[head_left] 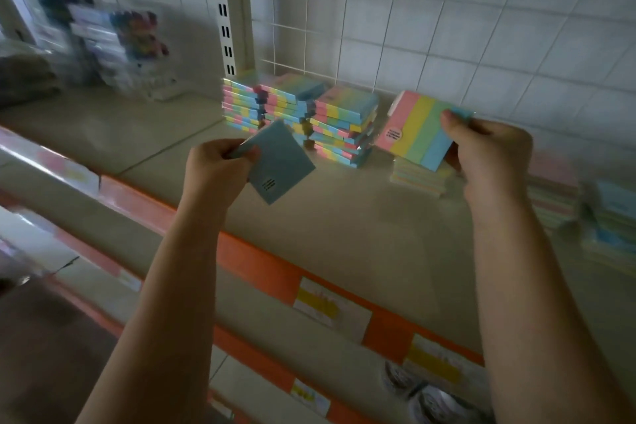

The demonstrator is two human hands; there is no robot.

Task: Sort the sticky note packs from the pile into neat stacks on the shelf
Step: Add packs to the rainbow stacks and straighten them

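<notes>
Sticky note packs: three striped pastel stacks [296, 113] at twelve o'clock against white wire grid [447, 10]. Left hand [215, 165] pinching one plain blue square pack [280, 165]; right hand [492, 155] clamped on one pink-yellow-green-blue striped pack [416, 134], above a low stack [418, 179]. Blurred pile [585, 206] at three o'clock.

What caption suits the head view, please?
Left hand holds a blue pack, right hand a striped pack, above the shelf.

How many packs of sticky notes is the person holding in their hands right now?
2. The left hand holds a plain blue pack; the right hand holds a four-colour striped pack above a short stack. None seem hidden behind.
</notes>
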